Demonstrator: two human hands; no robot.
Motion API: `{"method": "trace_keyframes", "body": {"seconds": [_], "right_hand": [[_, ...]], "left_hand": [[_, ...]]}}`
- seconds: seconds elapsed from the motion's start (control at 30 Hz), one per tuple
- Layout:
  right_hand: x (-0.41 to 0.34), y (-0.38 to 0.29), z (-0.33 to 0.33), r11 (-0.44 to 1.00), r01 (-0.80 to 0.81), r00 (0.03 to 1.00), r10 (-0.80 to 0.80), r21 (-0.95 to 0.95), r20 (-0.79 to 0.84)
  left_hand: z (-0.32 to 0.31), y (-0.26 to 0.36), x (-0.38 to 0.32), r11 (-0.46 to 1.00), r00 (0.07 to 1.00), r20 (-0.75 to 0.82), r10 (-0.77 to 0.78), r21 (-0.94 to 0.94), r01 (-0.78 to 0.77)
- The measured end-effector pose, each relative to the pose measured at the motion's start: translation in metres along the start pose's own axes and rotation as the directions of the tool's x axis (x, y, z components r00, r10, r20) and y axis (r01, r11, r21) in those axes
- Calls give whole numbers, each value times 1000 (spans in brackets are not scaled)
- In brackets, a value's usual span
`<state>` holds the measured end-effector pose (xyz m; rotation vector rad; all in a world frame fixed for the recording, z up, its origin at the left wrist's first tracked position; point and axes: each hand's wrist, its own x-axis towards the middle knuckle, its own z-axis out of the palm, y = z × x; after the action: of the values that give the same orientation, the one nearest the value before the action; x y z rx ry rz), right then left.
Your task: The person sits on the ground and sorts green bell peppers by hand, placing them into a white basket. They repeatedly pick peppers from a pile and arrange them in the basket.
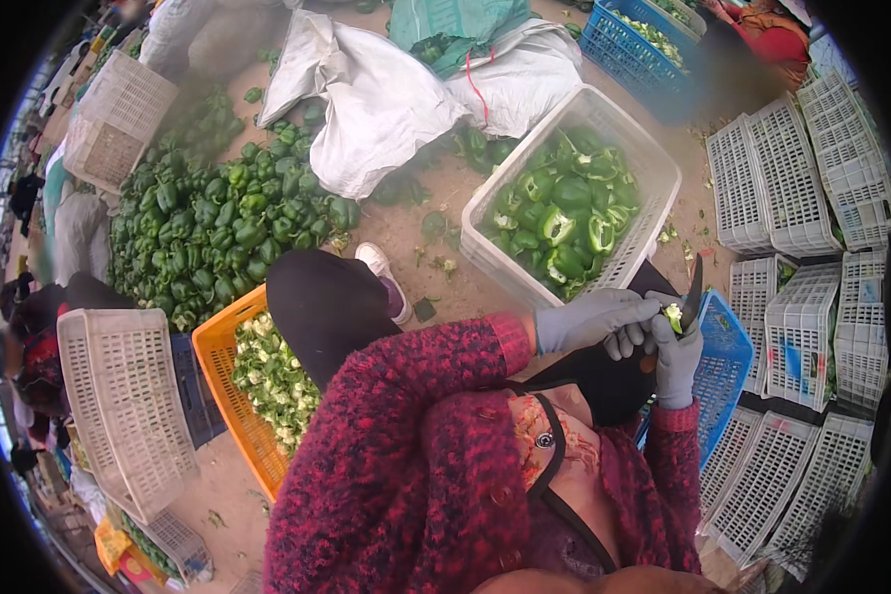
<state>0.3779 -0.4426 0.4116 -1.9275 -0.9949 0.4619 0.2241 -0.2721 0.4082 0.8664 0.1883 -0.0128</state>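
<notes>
My right hand (677,364), in a grey glove, is closed round a knife (693,294) whose dark curved blade points up. A small piece of green pepper with pale core (673,318) lies between the blade and my right thumb. My left hand (598,321), gloved in grey too, reaches across with its fingertips against that piece; whether they grip it cannot be told. Just beyond my hands, cut green bell peppers (557,225) fill part of a white plastic crate (477,256). On the left, an orange crate (230,393) holds pale pepper cores (271,382).
A blue crate (724,371) stands beside my right hand. Whole green peppers (208,230) are heaped on the floor at left, near white sacks (379,96). Stacked white crates (794,319) line the right. A person (779,44) is at the upper right.
</notes>
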Motion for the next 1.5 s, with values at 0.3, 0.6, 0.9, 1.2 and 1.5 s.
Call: {"method": "trace_keyframes", "body": {"seconds": [0.3, 0.6, 0.9, 1.2, 1.5], "right_hand": [[-53, 116, -185, 734, -677, 632, 619, 56, -466], [79, 52, -117, 693, -720, 592, 583, -40, -557], [166, 40, -78, 880, -467, 830, 402, -86, -387], [203, -53, 60, 887, -341, 860, 160, 313, 485], [76, -108, 128, 902, -217, 755, -88, 374, 650]], "left_hand": [[-286, 18, -48, 801, -63, -923, 379, 362, -477], [-551, -121, -65, 703, -390, -803, 452, 52, 709], [-585, -116, -55, 738, -295, -896, 331, 51, 673], [-334, -28, -114, 874, 365, -863, 350, 161, -458], [-129, 33, -125, 798, 638, -506, 580, 508, -324]]}}
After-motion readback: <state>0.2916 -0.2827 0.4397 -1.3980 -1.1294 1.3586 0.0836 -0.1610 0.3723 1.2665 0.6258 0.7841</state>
